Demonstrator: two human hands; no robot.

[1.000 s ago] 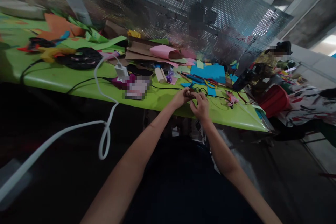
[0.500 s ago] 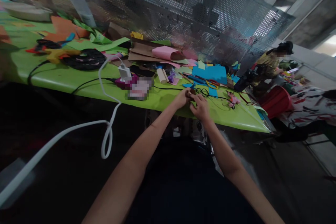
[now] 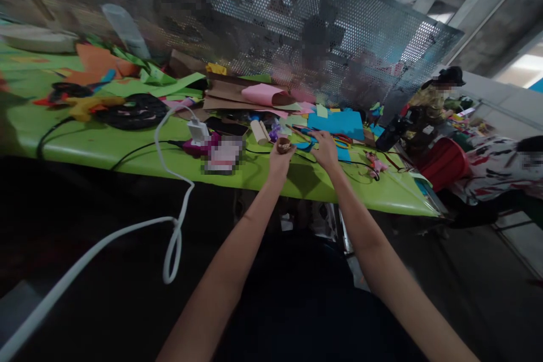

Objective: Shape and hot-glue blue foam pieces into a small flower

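Note:
My left hand point(image 3: 280, 163) is closed around a small brown rolled piece point(image 3: 283, 145), held upright just above the table's front part. What the piece is made of is hard to tell; a paler patch shows inside its rim. My right hand point(image 3: 326, 153) reaches over the tools, thumb and fingers apart, with no held thing visible. Its fingertips are at the long-handled tools beside the scissors point(image 3: 343, 142) with orange and yellow handles. Blue paper point(image 3: 339, 123) lies just beyond. A blue scrap point(image 3: 304, 146) sits between my hands.
The green table point(image 3: 254, 172) carries brown sheets point(image 3: 224, 93), a pink roll point(image 3: 263, 95), a purple device point(image 3: 197, 148) with a white plug point(image 3: 197, 131), and a pink figure point(image 3: 375, 165). A white cable point(image 3: 173, 249) hangs off the front. People sit right, near a red chair point(image 3: 445, 164).
My hands have parted. The left moved left with the brown piece; the right let go of it and moved forward to the tools. The view has shifted slightly.

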